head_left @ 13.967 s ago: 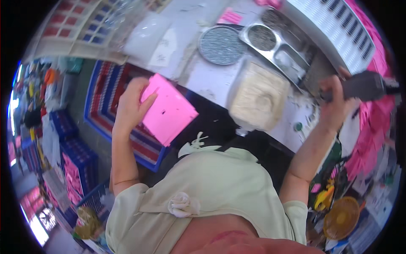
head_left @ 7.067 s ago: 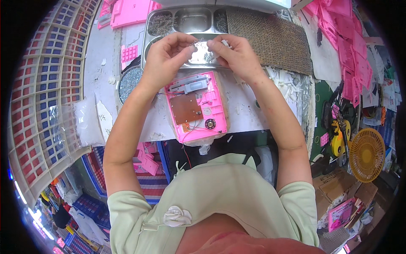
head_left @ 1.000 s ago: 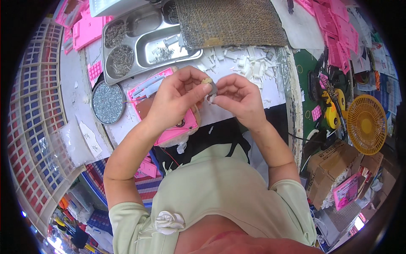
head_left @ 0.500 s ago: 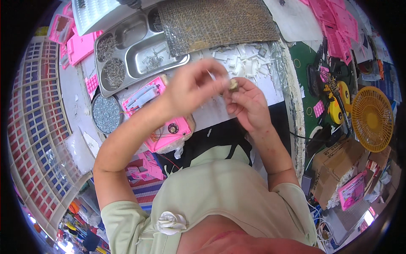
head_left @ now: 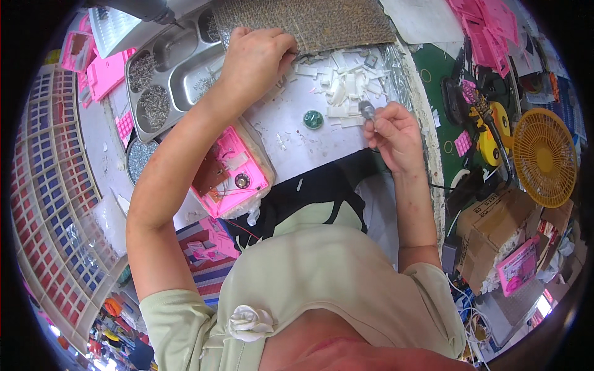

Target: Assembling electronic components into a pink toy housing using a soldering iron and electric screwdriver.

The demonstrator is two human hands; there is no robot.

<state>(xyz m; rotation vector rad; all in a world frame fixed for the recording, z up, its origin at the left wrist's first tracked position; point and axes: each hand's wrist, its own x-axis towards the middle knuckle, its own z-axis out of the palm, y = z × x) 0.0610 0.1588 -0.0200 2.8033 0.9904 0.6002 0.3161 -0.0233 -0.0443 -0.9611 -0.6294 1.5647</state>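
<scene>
My right hand [head_left: 396, 133] pinches a small grey metal piece [head_left: 367, 110] between thumb and fingers, beside the pile of white plastic parts [head_left: 346, 83]. My left hand [head_left: 257, 59] reaches across the right side of the steel compartment tray [head_left: 179, 93], at the edge of the brown textured mat [head_left: 309, 26]. Its fingers are curled, and their tips and anything in them are hidden. Under my left forearm lies an open pink plastic casing [head_left: 250, 196] with a brown board [head_left: 210, 172], wires and a round black part [head_left: 242, 180]. A small round green disc [head_left: 313, 119] lies on the white tabletop.
A round tin of small metal bits [head_left: 141, 159] stands left of the casing. A dark tool with a pointed tip [head_left: 148, 9] hangs over the tray. Pink parts [head_left: 111, 74] lie far left. At right are a yellow fan [head_left: 544, 157] and a cardboard box [head_left: 498, 232].
My left hand has moved away from my right hand, up and left to the tray and mat. My right hand has shifted slightly right. The green disc now shows on the table.
</scene>
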